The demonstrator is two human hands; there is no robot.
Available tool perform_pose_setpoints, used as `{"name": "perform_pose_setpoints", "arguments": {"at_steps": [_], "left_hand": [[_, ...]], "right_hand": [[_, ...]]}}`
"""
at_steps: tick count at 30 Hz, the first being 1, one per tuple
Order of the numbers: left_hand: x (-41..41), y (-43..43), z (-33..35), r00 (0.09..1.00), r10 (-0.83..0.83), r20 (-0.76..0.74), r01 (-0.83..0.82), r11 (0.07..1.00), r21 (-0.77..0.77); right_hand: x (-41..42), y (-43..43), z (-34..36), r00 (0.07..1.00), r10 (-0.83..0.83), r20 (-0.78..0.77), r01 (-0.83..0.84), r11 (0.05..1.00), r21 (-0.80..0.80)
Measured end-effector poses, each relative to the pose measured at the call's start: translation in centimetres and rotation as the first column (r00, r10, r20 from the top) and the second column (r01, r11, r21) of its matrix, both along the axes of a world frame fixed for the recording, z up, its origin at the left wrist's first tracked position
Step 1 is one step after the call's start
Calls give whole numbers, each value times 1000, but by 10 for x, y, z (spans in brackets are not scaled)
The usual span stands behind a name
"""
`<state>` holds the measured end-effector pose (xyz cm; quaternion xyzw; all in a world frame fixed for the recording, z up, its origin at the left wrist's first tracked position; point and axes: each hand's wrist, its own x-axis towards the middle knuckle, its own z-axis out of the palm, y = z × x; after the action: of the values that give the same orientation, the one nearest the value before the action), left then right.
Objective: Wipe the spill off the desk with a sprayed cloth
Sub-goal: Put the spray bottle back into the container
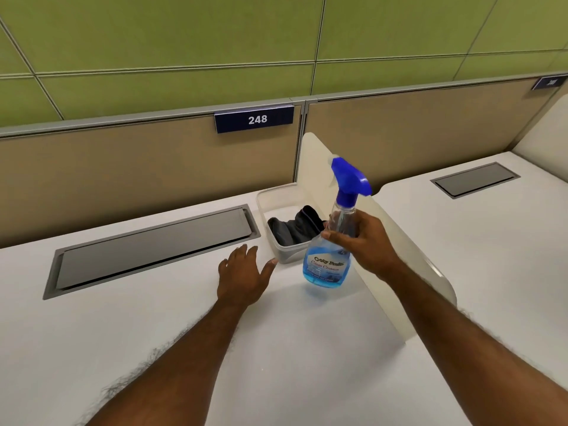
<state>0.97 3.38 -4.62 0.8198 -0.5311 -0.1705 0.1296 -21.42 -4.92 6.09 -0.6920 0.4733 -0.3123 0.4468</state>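
Note:
My right hand (pixel 361 241) grips a clear spray bottle (pixel 327 265) of blue liquid around its neck, holding it tilted just above the white desk (pixel 153 318). Its blue trigger head (pixel 350 176) points up and left. Just behind the bottle, a dark grey cloth (pixel 295 229) lies crumpled in a translucent plastic tub (pixel 270 198). My left hand (pixel 242 275) hovers flat over the desk, fingers spread, right in front of the tub and holding nothing. I cannot make out a spill on the desk surface.
A grey recessed cable hatch (pixel 153 247) runs along the back of the desk at left. A cream divider panel (pixel 399 272) stands on the right, beside the bottle. Beyond it lies a second desk (pixel 491 241). A tan partition with a "248" plate (pixel 255 119) closes the back.

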Motion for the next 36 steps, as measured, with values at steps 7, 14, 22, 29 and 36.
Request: {"name": "perform_pose_setpoints", "arguments": {"at_steps": [7,14,22,29,36], "left_hand": [[-20,-42,10,968,36,-247,-60,994,-93],[-13,-48,-6,984,-30,-173,-3,982,-189],[-8,-50,-21,991,-18,-133,5,995,-96],[-6,-52,-20,993,-16,-117,9,998,-65],[-6,-49,-20,994,-15,-108,7,997,-78]], "right_hand": [[37,-53,60,993,101,67,-97,993,-62],[94,-115,33,996,83,21,-82,996,-29],[146,-157,7,996,85,-19,-85,996,4],[161,-171,0,990,138,-9,-138,990,30],[154,-165,-35,989,145,5,-145,985,89]]}}
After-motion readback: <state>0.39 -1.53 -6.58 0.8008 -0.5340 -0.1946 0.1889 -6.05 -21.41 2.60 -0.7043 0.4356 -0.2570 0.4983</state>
